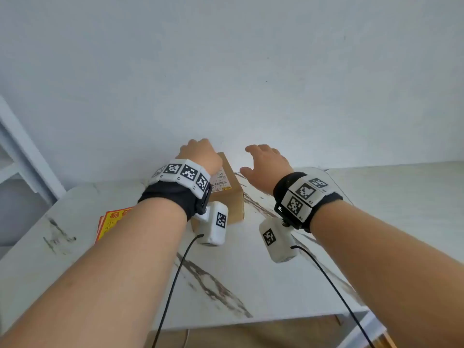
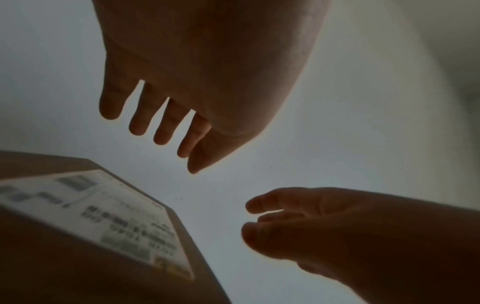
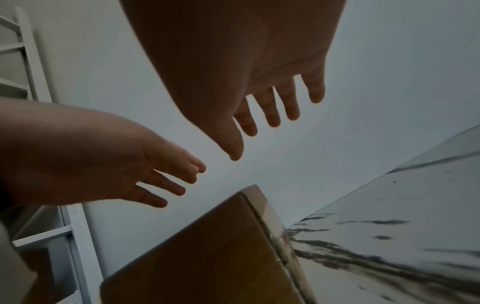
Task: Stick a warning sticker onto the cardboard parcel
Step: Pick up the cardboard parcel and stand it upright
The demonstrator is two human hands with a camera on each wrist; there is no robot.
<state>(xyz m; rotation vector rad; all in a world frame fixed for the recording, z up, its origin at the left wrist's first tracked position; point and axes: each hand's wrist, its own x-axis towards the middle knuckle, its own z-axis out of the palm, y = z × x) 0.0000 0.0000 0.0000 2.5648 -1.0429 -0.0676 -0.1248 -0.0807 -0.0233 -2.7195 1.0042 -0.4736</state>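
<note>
A brown cardboard parcel (image 1: 232, 199) stands on the marble table (image 1: 271, 285) near the wall, with a white shipping label (image 1: 220, 180) on its top. My left hand (image 1: 198, 153) hovers over the parcel's far left part, fingers straight and spread, holding nothing. My right hand (image 1: 259, 162) hangs just right of the parcel, also spread and empty. The left wrist view shows my left hand (image 2: 166, 139) above the labelled parcel (image 2: 103, 216). Red and yellow warning stickers (image 1: 113, 221) lie on the table to the left, partly hidden by my left forearm.
A plain white wall (image 1: 226, 71) rises right behind the parcel. A white shelf frame (image 1: 15, 156) stands at the far left. Black cables (image 1: 175, 277) trail from both wrist cameras toward the table's front edge (image 1: 251, 325).
</note>
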